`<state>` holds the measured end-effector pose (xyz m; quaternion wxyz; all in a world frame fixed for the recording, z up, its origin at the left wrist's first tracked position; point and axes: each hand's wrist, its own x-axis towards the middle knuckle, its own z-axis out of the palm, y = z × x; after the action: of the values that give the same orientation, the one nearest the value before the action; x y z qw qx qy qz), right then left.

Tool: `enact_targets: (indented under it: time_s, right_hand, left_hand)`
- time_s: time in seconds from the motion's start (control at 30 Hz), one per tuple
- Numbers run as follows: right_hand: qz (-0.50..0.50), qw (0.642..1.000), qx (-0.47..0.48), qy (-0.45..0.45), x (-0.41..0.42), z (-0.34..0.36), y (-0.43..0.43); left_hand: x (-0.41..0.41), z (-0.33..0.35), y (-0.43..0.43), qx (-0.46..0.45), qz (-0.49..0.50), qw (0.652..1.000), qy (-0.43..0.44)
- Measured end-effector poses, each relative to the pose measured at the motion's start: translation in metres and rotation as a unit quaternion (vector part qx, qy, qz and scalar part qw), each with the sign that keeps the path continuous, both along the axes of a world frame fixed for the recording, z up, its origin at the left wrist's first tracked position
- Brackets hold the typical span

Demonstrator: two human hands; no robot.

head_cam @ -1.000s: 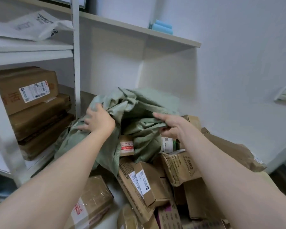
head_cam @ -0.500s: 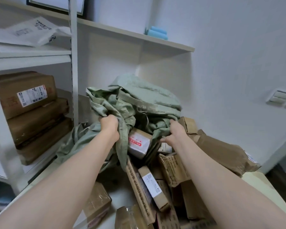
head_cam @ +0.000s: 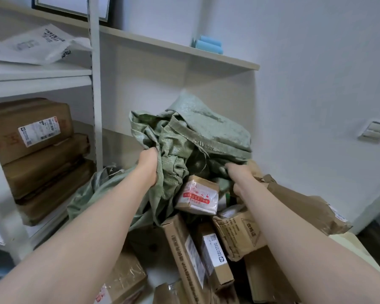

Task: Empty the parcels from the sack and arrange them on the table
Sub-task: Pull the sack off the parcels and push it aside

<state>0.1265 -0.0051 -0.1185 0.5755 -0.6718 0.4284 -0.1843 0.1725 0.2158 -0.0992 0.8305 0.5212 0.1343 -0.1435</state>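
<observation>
A green woven sack (head_cam: 191, 137) is bunched up in the middle of the view, lifted above a heap of parcels. My left hand (head_cam: 149, 166) grips a fold of the sack on its left side. My right hand (head_cam: 239, 174) grips the sack's cloth on the right. Under the sack's mouth sits a small brown box with a red-and-white label (head_cam: 198, 195). Below it lie a long flat carton (head_cam: 182, 251), a narrow box with a white label (head_cam: 215, 253) and a brown paper parcel (head_cam: 237, 233) on the table (head_cam: 349, 242).
A white shelving unit (head_cam: 94, 106) stands at the left with stacked brown cartons (head_cam: 37, 150) and a white mailer (head_cam: 37, 44). A wall shelf (head_cam: 180, 51) holds blue rolls (head_cam: 208, 43). A crumpled brown bag (head_cam: 305, 205) lies at the right, by the white wall.
Both hands went from reaching at the sack to gripping it and have pulled it up. The labelled small box has come out from under the cloth.
</observation>
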Motion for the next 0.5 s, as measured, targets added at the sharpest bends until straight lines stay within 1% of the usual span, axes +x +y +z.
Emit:
enact_targets:
  time_s: [0.03, 0.07, 0.1, 0.17, 0.23, 0.27, 0.3, 0.33, 0.37, 0.4, 0.47, 0.5]
  right_hand:
    - [-0.002, 0.992, -0.094, 0.08, -0.011, 0.011, 0.014]
    - [-0.002, 0.972, -0.196, 0.131, -0.017, 0.017, 0.023]
    - [0.015, 0.95, -0.28, 0.141, -0.022, 0.02, 0.028]
    - [0.043, 0.913, -0.395, 0.09, -0.031, 0.023, 0.043]
    - [0.053, 0.859, -0.508, 0.03, -0.034, 0.019, 0.049]
    - [0.079, 0.839, -0.539, 0.012, -0.035, 0.021, 0.052]
    - [0.131, 0.837, -0.531, 0.005, -0.035, 0.024, 0.055]
    - [0.205, 0.846, -0.492, 0.025, -0.036, 0.028, 0.059]
    - [0.283, 0.855, -0.43, 0.074, -0.037, 0.032, 0.064]
    - [0.339, 0.861, -0.359, 0.124, -0.038, 0.033, 0.066]
    - [0.39, 0.87, -0.239, 0.186, -0.039, 0.029, 0.064]
    - [0.395, 0.874, -0.206, 0.193, -0.041, 0.026, 0.061]
  left_hand:
    - [0.002, -0.001, -0.002, 0.005, -0.003, 1.0, -0.002]
    - [0.003, 0.0, -0.004, 0.004, -0.001, 1.0, -0.004]
    - [0.004, 0.002, -0.006, 0.004, -0.005, 1.0, -0.011]
    - [0.005, 0.009, -0.01, -0.014, 0.0, 1.0, -0.025]
    - [0.005, 0.016, -0.014, -0.021, 0.004, 0.999, -0.024]
    - [0.0, 0.021, -0.015, -0.022, -0.004, 0.999, -0.03]
    - [0.003, 0.022, -0.017, -0.033, -0.003, 0.999, -0.033]
    - [0.004, 0.025, -0.018, -0.029, -0.012, 0.999, -0.04]
    - [0.009, 0.027, -0.02, -0.028, -0.006, 0.999, -0.041]
    - [0.01, 0.028, -0.021, -0.02, -0.008, 0.999, -0.049]
    - [0.008, 0.035, -0.022, -0.033, -0.012, 0.998, -0.048]
    - [0.008, 0.036, -0.023, -0.039, -0.006, 0.998, -0.045]
